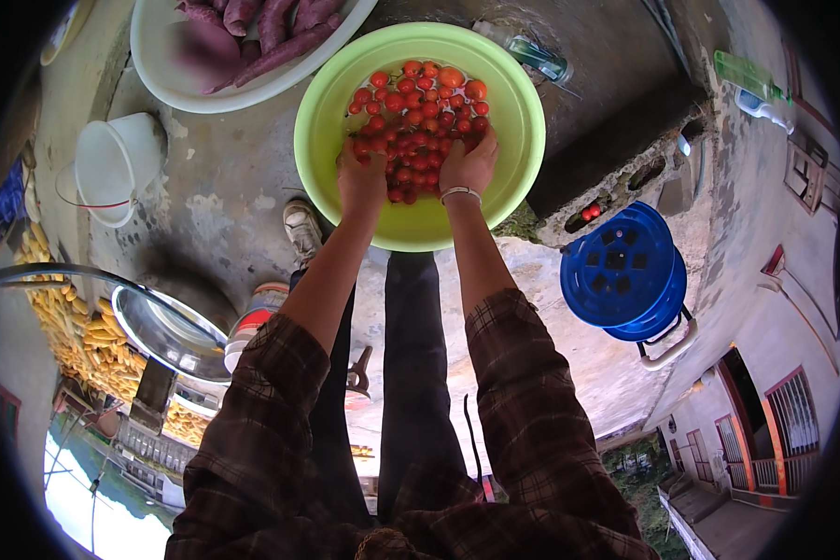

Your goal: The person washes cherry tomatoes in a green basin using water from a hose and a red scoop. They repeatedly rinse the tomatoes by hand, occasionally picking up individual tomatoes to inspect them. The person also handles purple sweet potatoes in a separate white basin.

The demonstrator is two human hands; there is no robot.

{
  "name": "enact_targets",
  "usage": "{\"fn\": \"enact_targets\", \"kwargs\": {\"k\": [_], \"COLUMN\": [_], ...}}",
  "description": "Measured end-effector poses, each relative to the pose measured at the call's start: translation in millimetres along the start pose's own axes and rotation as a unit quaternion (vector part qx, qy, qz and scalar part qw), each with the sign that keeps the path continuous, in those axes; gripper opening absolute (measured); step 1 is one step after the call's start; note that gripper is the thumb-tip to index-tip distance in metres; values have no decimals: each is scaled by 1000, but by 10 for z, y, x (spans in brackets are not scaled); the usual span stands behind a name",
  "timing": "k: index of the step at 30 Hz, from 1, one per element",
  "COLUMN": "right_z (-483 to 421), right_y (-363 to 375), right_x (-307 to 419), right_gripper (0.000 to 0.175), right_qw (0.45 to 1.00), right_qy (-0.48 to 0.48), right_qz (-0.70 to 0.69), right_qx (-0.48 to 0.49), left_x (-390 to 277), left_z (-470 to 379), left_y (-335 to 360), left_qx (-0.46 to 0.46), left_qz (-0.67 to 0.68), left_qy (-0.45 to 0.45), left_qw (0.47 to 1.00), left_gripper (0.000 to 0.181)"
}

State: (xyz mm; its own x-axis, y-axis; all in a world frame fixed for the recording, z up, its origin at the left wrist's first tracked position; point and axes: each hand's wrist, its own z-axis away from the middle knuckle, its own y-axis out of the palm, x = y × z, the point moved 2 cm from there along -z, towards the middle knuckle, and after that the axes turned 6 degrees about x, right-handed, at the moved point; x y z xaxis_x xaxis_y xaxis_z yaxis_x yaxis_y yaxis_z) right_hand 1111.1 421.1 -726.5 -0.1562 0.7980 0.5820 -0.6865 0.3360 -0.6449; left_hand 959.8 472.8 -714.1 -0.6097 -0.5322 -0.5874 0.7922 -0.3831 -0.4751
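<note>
A round lime-green plastic basin [420, 234] stands before me, with many small red tomatoes [420, 112] in water. My left hand [362, 178] dips among the tomatoes at the left of the heap, its fingertips hidden by fruit and water. Opposite it, my right hand [470, 164], with a bracelet at the wrist, cups the right side of the heap. The two hands are apart, with tomatoes between them. Whether the fingers close on any single tomato cannot be told.
A white basin [241, 105] of purple sweet potatoes stands beyond at the left, near a white bucket [105, 171]. A blue plastic cable reel [616, 262] and a concrete block lie to the right, with two tomatoes [590, 212] in the block's hole. A green bottle [539, 59] lies behind the basin.
</note>
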Motion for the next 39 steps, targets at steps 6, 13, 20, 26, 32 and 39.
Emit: {"fn": "enact_targets", "kwargs": {"k": [6, 13, 20, 26, 32, 39], "right_z": [-73, 21, 280, 230, 410, 530], "right_y": [195, -475, 261, -213, -261, 105], "right_x": [276, 43, -228, 299, -363, 123], "right_gripper": [35, 46, 35, 41, 43, 32], "right_qw": [917, 974, 971, 780, 962, 961], "right_qy": [283, 101, 200, 295, 73, -102], "right_qz": [-212, -159, -129, -531, -104, 231], "right_qx": [182, 126, 31, 152, 241, 116], "left_x": [-140, -817, 237, -562, -443, -164], "left_z": [-306, 0, -87, 66, 335, 788], "left_y": [154, -506, 123, -237, -627, -759], "left_qx": [139, 161, 32, 166, 146, 123], "left_qz": [194, 233, 37, 354, 339, 407], "left_qy": [-165, -153, -65, -222, -87, -87], "left_qw": [957, 947, 997, 893, 925, 901], "left_gripper": [53, 50, 38, 45, 38, 32]}}
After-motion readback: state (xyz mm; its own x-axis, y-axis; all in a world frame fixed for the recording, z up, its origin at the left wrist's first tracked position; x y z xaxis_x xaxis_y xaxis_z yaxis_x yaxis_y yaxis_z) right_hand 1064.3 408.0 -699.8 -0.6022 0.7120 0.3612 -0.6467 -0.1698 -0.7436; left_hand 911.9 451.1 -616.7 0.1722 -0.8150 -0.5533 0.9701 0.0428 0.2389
